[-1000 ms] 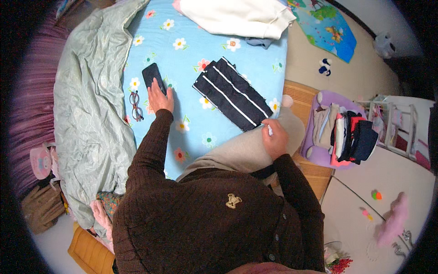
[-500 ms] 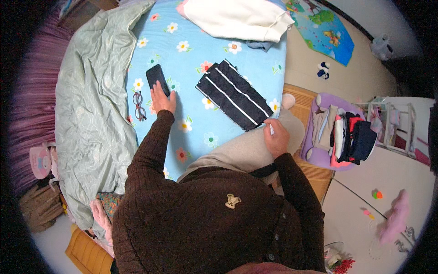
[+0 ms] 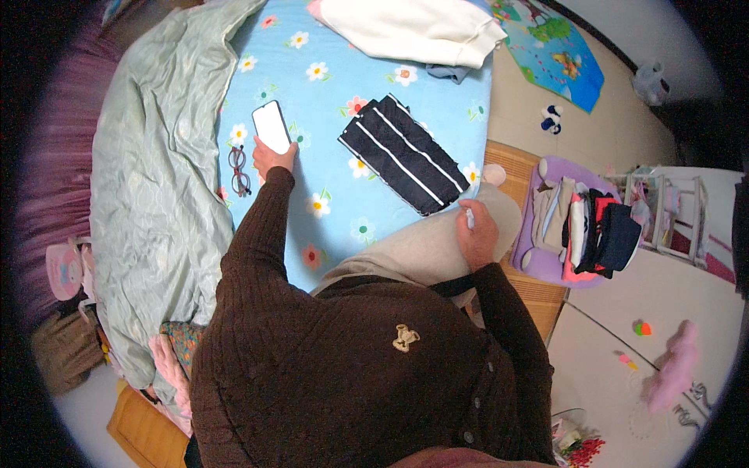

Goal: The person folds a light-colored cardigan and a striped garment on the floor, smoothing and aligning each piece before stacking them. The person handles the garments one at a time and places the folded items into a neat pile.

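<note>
A smartphone with a bright white screen lies on the blue flowered sheet. My left hand grips its lower end, thumb on one edge and fingers on the other. Just left of it rest folded-out glasses with dark reddish frames. My right hand is closed on my beige-trousered thigh, with a small white object poking out between thumb and fingers; its kind cannot be made out. Between my hands lies a folded black garment with white stripes, flat on the sheet near my knee.
A white garment lies at the far side of the bed, and a pale green quilt covers the left side. To the right, a purple seat bears a row of folded clothes. Small shoes stand on the floor.
The phone's dark screen has turned white. My left hand has gone from lying over the phone's lower part to gripping its lower end. My right hand stays on my thigh.
</note>
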Demonstrator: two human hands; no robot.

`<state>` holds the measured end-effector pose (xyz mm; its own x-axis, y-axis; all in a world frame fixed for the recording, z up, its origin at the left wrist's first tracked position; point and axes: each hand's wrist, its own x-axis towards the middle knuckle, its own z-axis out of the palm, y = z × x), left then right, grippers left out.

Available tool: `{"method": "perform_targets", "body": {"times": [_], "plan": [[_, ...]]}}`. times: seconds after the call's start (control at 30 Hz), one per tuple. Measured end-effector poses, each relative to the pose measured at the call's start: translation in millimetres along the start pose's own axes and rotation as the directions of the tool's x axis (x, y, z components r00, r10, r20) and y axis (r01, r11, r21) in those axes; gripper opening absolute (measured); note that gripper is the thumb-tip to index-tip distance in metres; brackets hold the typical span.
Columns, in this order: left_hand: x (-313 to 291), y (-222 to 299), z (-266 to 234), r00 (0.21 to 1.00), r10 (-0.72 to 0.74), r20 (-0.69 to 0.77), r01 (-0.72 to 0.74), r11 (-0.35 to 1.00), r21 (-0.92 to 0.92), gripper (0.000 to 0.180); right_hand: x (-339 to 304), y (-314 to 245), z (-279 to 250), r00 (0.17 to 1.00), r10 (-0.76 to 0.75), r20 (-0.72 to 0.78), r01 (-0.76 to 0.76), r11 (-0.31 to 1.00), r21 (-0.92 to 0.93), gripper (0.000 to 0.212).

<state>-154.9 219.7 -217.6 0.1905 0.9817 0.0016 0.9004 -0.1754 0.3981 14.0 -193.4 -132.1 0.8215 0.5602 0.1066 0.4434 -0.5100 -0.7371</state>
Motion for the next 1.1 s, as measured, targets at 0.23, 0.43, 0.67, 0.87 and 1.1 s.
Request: {"method": "perform_targets", "body": {"times": [0.23, 0.43, 0.67, 0.87, 1.1], "plan": [[-28.6, -15.8, 15.5, 0.957, 0.267, -0.114, -0.269, 0.963, 0.002, 0.102, -4.7, -0.9, -2.3, 0.996, -0.079, -0.045, 0.079, 0.997, -0.021, 0.021], [-33.7, -10.0, 9.1, 0.948, 0.299, -0.113, -0.303, 0.953, -0.025, 0.101, -4.3, -1.7, -3.5, 0.998, -0.063, -0.029, 0.061, 0.997, -0.051, 0.02], [-30.2, -13.0, 12.6, 0.969, 0.24, -0.06, -0.245, 0.966, -0.084, 0.095, -4.2, -1.6, -3.5, 0.998, -0.059, -0.03, 0.058, 0.997, -0.047, 0.02], [21.6, -26.7, 31.0, 0.948, -0.007, 0.318, 0.275, 0.52, -0.808, 0.046, -4.4, 1.1, -2.1, 0.996, -0.076, -0.038, 0.075, 0.997, -0.038, 0.02], [34.1, -13.8, 47.2, 0.809, -0.071, 0.584, 0.587, 0.152, -0.795, 0.036, -3.9, 1.5, -3.0, 0.999, -0.036, -0.023, 0.035, 0.999, -0.036, 0.019]]}}
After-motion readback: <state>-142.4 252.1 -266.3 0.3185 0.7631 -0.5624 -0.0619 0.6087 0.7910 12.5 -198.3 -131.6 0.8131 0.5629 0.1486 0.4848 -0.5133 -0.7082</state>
